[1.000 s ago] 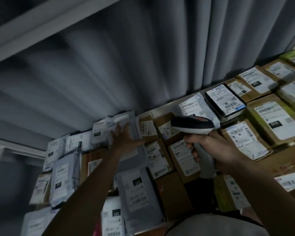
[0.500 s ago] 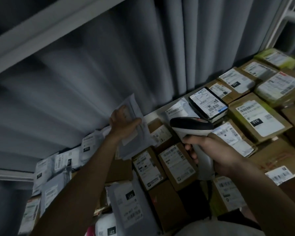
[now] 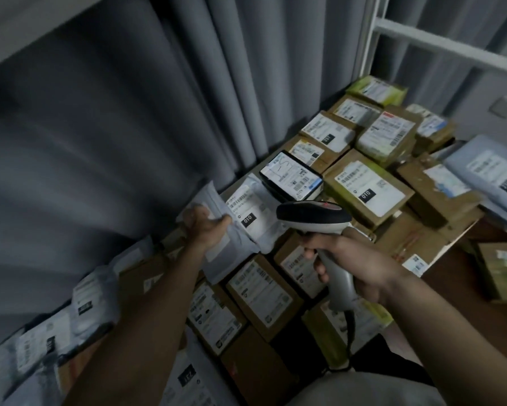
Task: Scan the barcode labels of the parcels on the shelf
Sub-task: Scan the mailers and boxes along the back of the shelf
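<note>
While the left hand (image 3: pixel 206 227) has carried the grey poly mailer (image 3: pixel 231 230) rightward since a second ago, it now pinches it just left of the barcode scanner (image 3: pixel 313 218), so its label looks ready to scan. Right hand (image 3: pixel 354 268) fingers (image 3: pixel 319 269) wrap the scanner handle, nose beside the mailer.

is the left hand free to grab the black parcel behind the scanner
Probably not as things stand. The left hand already grips a grey mailer, so it would have to drop that first. The path itself looks open: the black parcel lies uncovered on top, just beyond the scanner in the right hand.
</note>
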